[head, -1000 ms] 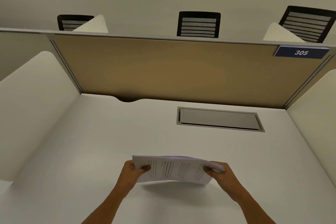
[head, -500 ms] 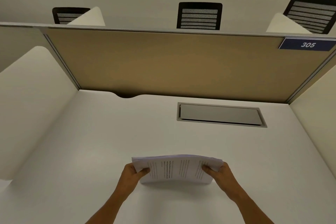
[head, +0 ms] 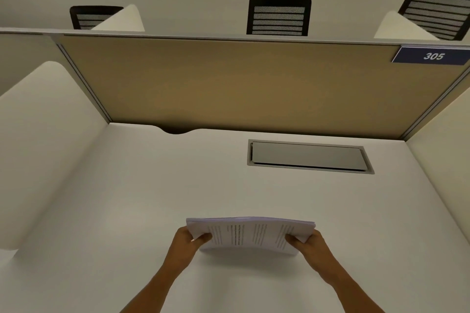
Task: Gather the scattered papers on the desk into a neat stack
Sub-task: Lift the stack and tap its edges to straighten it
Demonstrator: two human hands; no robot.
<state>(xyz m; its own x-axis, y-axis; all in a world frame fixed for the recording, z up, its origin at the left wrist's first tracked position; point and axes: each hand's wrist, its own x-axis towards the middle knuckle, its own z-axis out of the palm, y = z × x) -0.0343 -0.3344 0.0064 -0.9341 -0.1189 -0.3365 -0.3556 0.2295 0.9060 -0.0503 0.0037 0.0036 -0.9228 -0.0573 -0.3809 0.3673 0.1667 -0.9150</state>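
A bundle of white printed papers [head: 250, 234] stands on its long edge on the white desk [head: 152, 198], near the front middle. My left hand [head: 187, 242] grips its left end, thumb on the printed face. My right hand [head: 309, 242] grips its right end the same way. The sheets bow slightly and their top edges sit close to even. No loose papers show elsewhere on the desk.
A grey cable hatch [head: 309, 156] is set into the desk behind the papers. A tan partition [head: 229, 84] closes the back, white side panels [head: 38, 147] flank the desk. A blue "305" plate [head: 432, 55] sits top right. Black chair backs [head: 278, 16] rise beyond.
The bundle came down from a slight lift until its lower edge met the desk, and the sheets' edges drew more even. Both hands kept their grip.
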